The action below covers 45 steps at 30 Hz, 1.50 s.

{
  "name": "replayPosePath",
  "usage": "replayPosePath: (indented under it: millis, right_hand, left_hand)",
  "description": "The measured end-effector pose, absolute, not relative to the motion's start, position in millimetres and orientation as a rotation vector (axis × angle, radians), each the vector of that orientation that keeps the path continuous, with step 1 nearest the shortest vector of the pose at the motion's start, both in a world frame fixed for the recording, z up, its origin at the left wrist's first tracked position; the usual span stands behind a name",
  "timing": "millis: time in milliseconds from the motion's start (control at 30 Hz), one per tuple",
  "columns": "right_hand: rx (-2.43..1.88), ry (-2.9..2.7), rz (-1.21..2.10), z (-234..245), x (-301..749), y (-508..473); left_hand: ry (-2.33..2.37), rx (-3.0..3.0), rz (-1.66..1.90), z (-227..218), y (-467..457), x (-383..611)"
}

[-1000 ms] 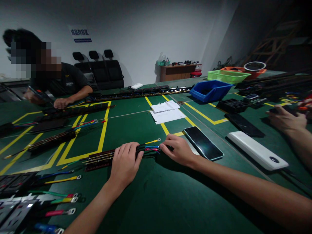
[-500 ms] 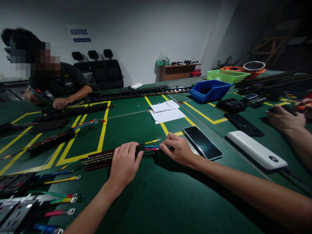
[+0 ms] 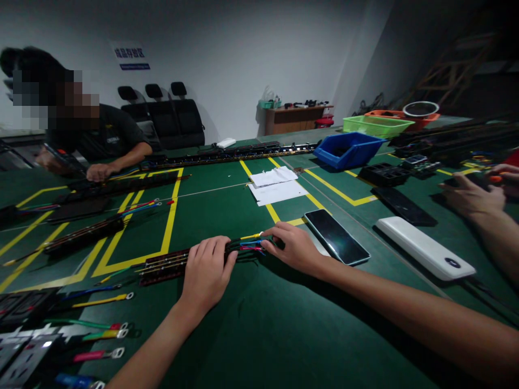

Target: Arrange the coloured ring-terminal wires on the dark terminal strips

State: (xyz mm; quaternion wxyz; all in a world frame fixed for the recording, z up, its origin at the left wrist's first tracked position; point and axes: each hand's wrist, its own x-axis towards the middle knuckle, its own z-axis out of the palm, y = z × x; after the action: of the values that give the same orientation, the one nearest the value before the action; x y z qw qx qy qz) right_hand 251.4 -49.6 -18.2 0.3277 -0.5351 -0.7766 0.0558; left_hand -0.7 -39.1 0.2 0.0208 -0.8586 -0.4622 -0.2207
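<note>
A long dark strip (image 3: 162,265) with copper bars lies on the green table (image 3: 251,335) in front of me. My left hand (image 3: 206,273) presses down on its right end, fingers curled over it. Coloured wires (image 3: 249,244), yellow, blue and red, stick out of that end. My right hand (image 3: 294,248) is closed in a pinch on the tips of these wires, over the yellow wire's terminal.
A phone (image 3: 335,235) and a white power bank (image 3: 424,254) lie right of my hands. Papers (image 3: 278,186) and a blue bin (image 3: 348,148) lie farther back. Loose terminal wires (image 3: 101,327) lie at the lower left. A seated person (image 3: 93,138) works at the far left; another person's hand (image 3: 472,197) works at the right.
My right hand has shifted slightly left and closed over the yellow wire's ring terminal, which showed free before. My left hand has stayed on the strip.
</note>
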Motion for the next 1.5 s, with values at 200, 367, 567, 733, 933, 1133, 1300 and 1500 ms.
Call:
replayPosePath:
  millis: [200, 367, 567, 733, 933, 1133, 1300, 1500]
  right_hand:
    - [-1.245, -2.034, 0.100, -21.4, 253.5, -51.6]
    - [-1.248, -2.033, 0.077, -21.3, 253.5, -52.1]
    - [-1.415, -2.067, 0.096, -19.1, 251.3, -50.0]
    - [-1.354, -1.990, 0.104, -20.4, 252.4, -51.3]
    - [-1.253, -2.089, 0.048, -22.5, 253.5, -51.8]
    - [-1.262, -2.099, 0.112, -22.7, 253.3, -50.3]
    - [-1.390, -1.971, 0.127, -16.5, 251.4, -52.7]
    - [-1.484, -1.961, 0.124, -14.3, 250.4, -52.0]
  left_hand:
    - [-1.443, -2.665, -0.687, 0.9, -39.5, -0.5]
    - [-1.444, -2.665, -0.691, 1.0, -39.5, -0.4]
    - [-1.439, -2.668, -0.676, 0.4, -38.7, -0.4]
    - [-1.435, -2.655, -0.684, 0.2, -39.0, -0.4]
    - [-1.437, -2.661, -0.675, 0.2, -38.9, -0.3]
    - [-1.430, -2.658, -0.668, 0.0, -38.9, -0.4]
    - [-1.441, -2.667, -0.661, 0.3, -39.0, -0.6]
    - [-1.449, -2.675, -0.659, 1.6, -39.5, -0.4]
